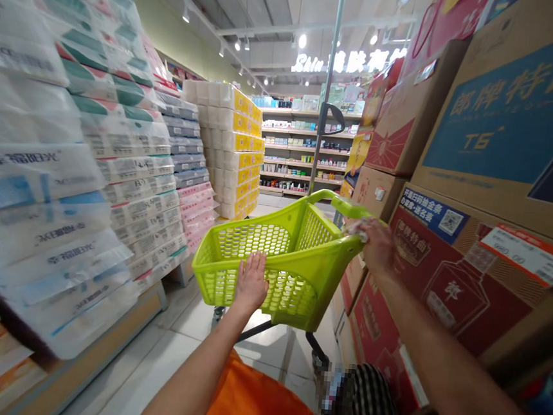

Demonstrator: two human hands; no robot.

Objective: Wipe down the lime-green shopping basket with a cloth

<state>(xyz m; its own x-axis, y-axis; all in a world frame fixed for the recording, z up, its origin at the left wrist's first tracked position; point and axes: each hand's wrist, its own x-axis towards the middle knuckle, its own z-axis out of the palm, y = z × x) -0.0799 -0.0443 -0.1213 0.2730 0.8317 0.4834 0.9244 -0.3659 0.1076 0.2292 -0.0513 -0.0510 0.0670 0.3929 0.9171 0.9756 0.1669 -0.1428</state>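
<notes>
Supermarket aisle [162, 346], cartons [443, 299] tight at your 3 o'clock.
Right grip [374, 245] shut round the trolley handle [339, 204], left grip [250, 283] open flat; veering right could snag cartons.

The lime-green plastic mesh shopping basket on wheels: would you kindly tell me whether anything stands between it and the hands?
Only at the right hand: a crumpled white item sits between its fingers and the rim of the lime-green basket. The left hand lies directly against the mesh wall, with nothing visible between.
</notes>
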